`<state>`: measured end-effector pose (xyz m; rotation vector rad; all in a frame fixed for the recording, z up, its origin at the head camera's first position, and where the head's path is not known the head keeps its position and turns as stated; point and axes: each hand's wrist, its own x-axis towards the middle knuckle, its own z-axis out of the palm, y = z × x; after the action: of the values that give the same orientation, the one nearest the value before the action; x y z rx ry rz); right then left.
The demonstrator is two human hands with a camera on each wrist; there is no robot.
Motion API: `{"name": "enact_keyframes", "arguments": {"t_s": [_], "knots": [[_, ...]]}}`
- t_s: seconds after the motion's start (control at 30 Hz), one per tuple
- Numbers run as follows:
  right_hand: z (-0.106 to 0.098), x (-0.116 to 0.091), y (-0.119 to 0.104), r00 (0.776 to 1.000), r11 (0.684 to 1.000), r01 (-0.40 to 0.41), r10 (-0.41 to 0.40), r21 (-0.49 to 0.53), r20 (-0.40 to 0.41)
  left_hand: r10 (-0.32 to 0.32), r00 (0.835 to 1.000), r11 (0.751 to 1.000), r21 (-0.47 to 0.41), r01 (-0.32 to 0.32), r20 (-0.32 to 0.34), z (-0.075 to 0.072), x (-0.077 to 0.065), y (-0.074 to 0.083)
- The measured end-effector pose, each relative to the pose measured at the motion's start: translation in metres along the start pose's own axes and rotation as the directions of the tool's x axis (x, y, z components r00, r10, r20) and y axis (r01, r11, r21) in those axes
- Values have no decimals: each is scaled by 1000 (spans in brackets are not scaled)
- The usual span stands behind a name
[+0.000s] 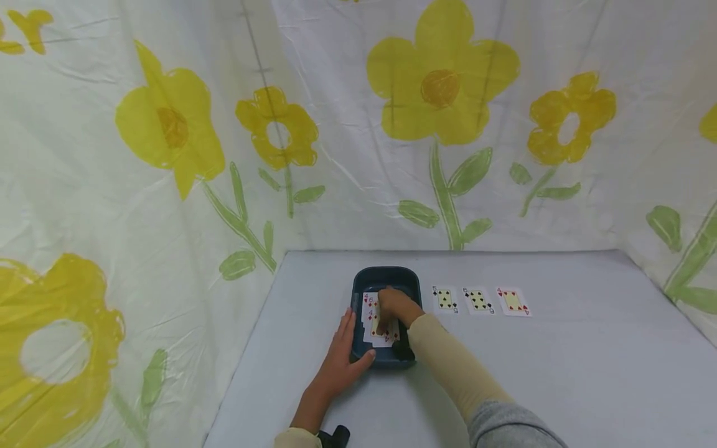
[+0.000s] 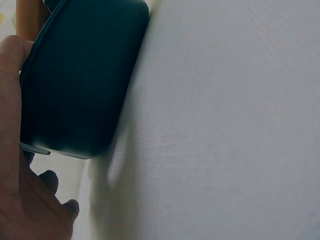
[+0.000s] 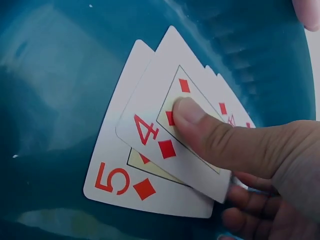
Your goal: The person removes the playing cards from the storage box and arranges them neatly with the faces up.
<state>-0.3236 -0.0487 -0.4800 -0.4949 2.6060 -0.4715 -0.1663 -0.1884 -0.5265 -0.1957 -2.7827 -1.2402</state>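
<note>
The right hand is reaching into the dark blue rounded plastic tray and pinching a small fan of white paper playing cards. Its thumb is pressing flat on the face of the four of diamonds, while the other fingers are curling underneath; the five of diamonds is showing just below the thumb tip. The cards are looking thin, light and springy, with a slick coated face, so they are likely to slide over one another and bend easily. A pinch near one edge, thumb above and fingers below, seems the soundest hold.

The left hand is lying against the tray's near left side, thumb hooked round the front corner, fingers straight along the wall, steadying it on the pale grey tabletop. The tray is appearing stiff and smooth.

Beyond the right hand's knuckles, three more playing cards are lying face up in a row.
</note>
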Motion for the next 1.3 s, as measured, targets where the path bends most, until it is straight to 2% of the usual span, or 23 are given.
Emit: {"name": "enact_keyframes", "arguments": {"t_s": [0.2, 0.53, 0.7, 0.97, 1.3], "knots": [[-1, -4, -3, 998, 1000, -5, 5, 5, -59, 16, 1000, 1000, -7, -16, -18, 1, 1, -2], [5, -2, -1, 981, 992, 39, -15, 124, -195, 8, 1000, 1000, -11, -8, -5, 2, -1, -2], [5, 0, 0, 980, 988, 76, -50, 134, -191, 18, 1000, 1000, -11, -18, -7, 1, -1, -1], [1, -3, 0, 978, 968, 121, -78, 221, -196, 3, 1000, 1000, 5, -3, 3, 0, 0, -1], [-11, -5, 3, 979, 943, 135, -80, 304, -186, -1, 1000, 1000, 5, 1, 0, 1, -1, -2]]}}
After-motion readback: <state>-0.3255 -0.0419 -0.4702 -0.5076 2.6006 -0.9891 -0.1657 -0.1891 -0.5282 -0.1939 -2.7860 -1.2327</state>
